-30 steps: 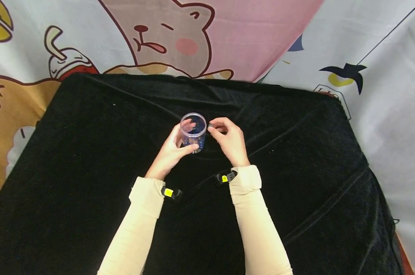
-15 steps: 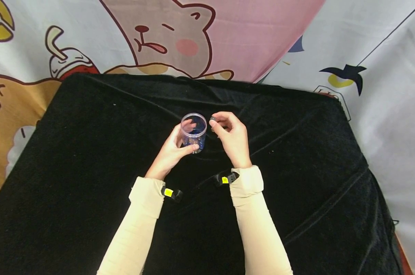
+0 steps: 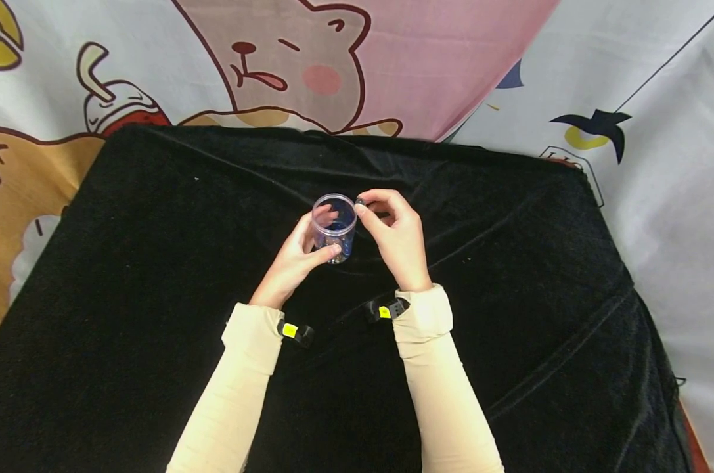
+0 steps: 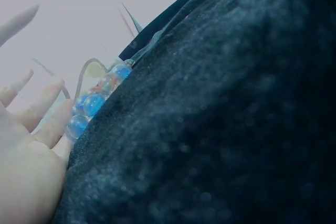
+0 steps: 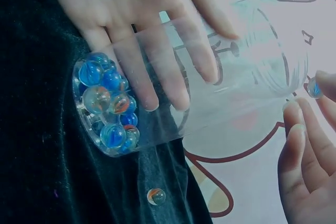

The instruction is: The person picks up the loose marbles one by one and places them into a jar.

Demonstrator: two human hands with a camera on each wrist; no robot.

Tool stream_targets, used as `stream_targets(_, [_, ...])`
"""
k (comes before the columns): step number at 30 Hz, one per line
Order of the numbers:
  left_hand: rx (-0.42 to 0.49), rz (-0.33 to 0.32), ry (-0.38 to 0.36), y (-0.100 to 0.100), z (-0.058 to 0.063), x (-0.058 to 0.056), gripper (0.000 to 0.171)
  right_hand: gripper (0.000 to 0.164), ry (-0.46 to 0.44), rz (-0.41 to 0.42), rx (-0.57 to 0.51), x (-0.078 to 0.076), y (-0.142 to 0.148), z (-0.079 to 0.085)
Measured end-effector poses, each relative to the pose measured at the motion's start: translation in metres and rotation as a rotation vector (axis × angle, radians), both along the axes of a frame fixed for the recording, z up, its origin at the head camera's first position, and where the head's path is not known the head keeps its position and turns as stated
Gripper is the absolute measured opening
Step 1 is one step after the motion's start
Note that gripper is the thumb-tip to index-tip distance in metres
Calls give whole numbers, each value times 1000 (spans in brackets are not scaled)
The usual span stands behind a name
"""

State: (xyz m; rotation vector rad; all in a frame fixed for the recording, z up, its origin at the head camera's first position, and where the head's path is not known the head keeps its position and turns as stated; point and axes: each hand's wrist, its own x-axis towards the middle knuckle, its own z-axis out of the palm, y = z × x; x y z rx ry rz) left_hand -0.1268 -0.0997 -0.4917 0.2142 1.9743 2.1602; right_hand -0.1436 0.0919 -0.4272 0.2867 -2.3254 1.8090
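My left hand (image 3: 294, 263) holds a clear plastic jar (image 3: 334, 226), thumb across the near side and fingers behind it. The jar is lidless, its mouth facing up. Several blue and orange-swirled glass marbles (image 5: 111, 80) lie at its bottom in the right wrist view, and they also show as marbles (image 4: 93, 104) in the left wrist view. Just right of the jar's rim, my right hand (image 3: 397, 233) pinches one small marble (image 5: 314, 87) between thumb and index finger. Its other fingers are bent underneath.
One loose marble (image 5: 156, 196) lies on the black cloth beside the jar in the right wrist view. Black velvet cloth (image 3: 156, 295) covers the table. Behind its far edge hangs a cartoon-printed curtain (image 3: 439, 59).
The right hand has risen slightly with its marble, swung a little right, then come back left to the jar's rim. The left hand and jar stay nearly still.
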Motion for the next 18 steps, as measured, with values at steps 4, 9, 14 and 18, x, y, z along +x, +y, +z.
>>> stream_targets(4, [32, -3, 22, -1, -1, 1, 61, 23, 6, 17, 17, -1, -2, -2])
stream_targets(9, [47, 0, 53, -2, -1, 2, 53, 23, -1, 36, 21, -2, -4, -4])
stream_targets(14, [36, 10, 88, -2, 0, 3, 48, 23, -6, 45, 36, -2, -4, -4])
stream_targets(18, [25, 16, 90, -2, 0, 3, 48, 23, -6, 57, 40, -2, -3, -3])
